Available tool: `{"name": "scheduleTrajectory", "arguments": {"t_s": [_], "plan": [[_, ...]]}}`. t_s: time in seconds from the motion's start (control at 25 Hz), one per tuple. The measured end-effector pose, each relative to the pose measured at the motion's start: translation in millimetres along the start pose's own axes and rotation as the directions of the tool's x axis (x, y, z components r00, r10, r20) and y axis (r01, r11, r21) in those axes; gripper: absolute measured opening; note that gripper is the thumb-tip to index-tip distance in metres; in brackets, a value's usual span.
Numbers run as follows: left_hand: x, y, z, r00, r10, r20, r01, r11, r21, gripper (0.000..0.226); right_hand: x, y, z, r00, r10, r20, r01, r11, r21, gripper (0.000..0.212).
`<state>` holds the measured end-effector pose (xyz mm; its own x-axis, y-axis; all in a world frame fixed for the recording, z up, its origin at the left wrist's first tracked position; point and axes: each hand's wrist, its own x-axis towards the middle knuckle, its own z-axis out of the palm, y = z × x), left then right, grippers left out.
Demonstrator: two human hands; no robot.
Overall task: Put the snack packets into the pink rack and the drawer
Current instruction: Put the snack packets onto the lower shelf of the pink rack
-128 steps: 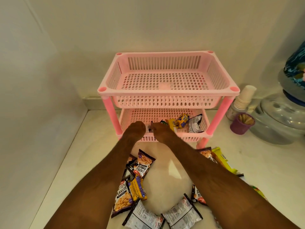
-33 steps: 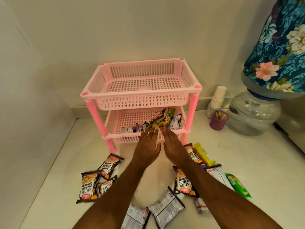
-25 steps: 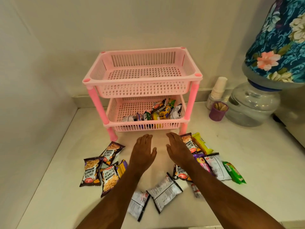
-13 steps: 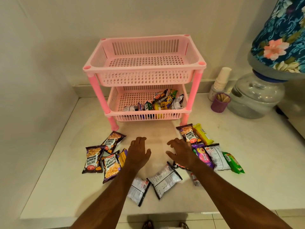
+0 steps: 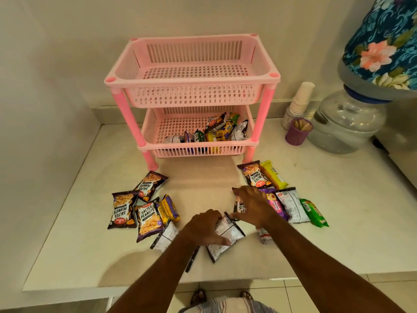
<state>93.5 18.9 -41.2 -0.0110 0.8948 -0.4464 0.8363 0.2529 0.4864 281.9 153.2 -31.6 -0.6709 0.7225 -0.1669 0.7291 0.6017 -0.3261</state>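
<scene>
Two hands: we see both over the near middle of the white bench [image 5: 338, 222].
Left hand [image 5: 204, 229]: its fingers curl onto a silver packet [image 5: 228, 236] lying flat on the bench, thumb spread across it; it grips that packet.
Right hand [image 5: 253, 205]: fingers spread and fairly straight, resting on a dark packet [image 5: 241, 205] just right of the silver one; the hand looks relaxed, gripping nothing.
Pink rack [image 5: 191, 80]: stands at the far middle of the bench; its top tier is bare plastic, and its lower tier holds a cluster of small packets [image 5: 222, 131] towards the right.
Left group: three salted peanuts packets [image 5: 147, 219] and a yellow-purple packet [image 5: 168, 210] lie near the rack's left leg.
Right group: another peanuts packet [image 5: 253, 175], a yellow packet [image 5: 273, 175], a purple packet [image 5: 274, 205], a white packet [image 5: 292, 206] and a green packet [image 5: 314, 212].
Far right: a stack of paper cups [image 5: 301, 98], a purple toothpick holder [image 5: 298, 131] and a water dispenser [image 5: 345, 125].
Drawer: we cannot tell where it is.
</scene>
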Motion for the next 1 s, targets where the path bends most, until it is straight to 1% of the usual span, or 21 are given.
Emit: {"name": "scheduleTrajectory", "arguments": {"t_s": [0.08,0.2,0.24,0.4,0.52,0.6,0.68,0.8,0.92,0.96,1.0], "plan": [[1.2,0.7,2.0,1.000,-0.021,0.009,0.021,1.000,-0.019,0.084,-1.2,2.8,0.9,0.996,-0.007,0.084,0.010,0.999,-0.039,0.102],[2.6,3.2,0.2,0.998,-0.057,0.005,0.057,0.993,-0.101,0.079,-0.3,3.2,3.5,0.991,-0.031,0.131,0.047,0.992,-0.119,0.112],[3.1,3.5,-2.1,0.998,-0.061,0.009,0.061,0.988,-0.140,0.078,0.4,3.7,3.8,0.991,-0.038,0.129,0.055,0.990,-0.127,0.109],[3.6,2.7,-21.3,0.997,-0.058,0.042,0.067,0.959,-0.275,0.071,4.6,6.5,0.4,0.995,-0.071,0.063,0.079,0.988,-0.133,0.086],[3.3,0.0,-44.0,0.998,-0.064,0.015,0.065,0.923,-0.378,0.063,9.0,4.2,-7.7,0.997,-0.066,-0.045,0.066,0.998,0.001,0.078],[3.9,-2.9,-60.8,0.999,-0.052,-0.014,0.038,0.861,-0.508,0.057,13.6,-1.8,-19.1,0.991,-0.038,-0.125,0.055,0.989,0.136,0.078],[5.1,-6.1,-78.5,0.996,-0.067,-0.050,0.018,0.754,-0.657,0.045,22.1,-10.9,-33.7,0.982,-0.020,-0.190,0.072,0.959,0.273,0.077],[9.8,-8.4,-103.2,0.983,-0.135,-0.124,-0.023,0.582,-0.813,0.037,39.7,-27.4,-58.6,0.978,0.035,-0.203,0.064,0.884,0.463,0.073],[17.9,-10.9,-127.5,0.948,-0.219,-0.229,-0.125,0.405,-0.906,0.034,62.6,-41.1,-79.8,0.975,0.004,-0.221,0.114,0.847,0.520,0.074],[21.0,-10.9,-137.5,0.931,-0.258,-0.259,-0.151,0.375,-0.915,0.034,71.4,-46.1,-87.1,0.975,-0.019,-0.223,0.136,0.842,0.523,0.074],[24.0,-10.7,-148.4,0.909,-0.298,-0.292,-0.171,0.371,-0.913,0.033,81.0,-51.2,-93.4,0.973,-0.040,-0.229,0.156,0.840,0.519,0.075]]}}
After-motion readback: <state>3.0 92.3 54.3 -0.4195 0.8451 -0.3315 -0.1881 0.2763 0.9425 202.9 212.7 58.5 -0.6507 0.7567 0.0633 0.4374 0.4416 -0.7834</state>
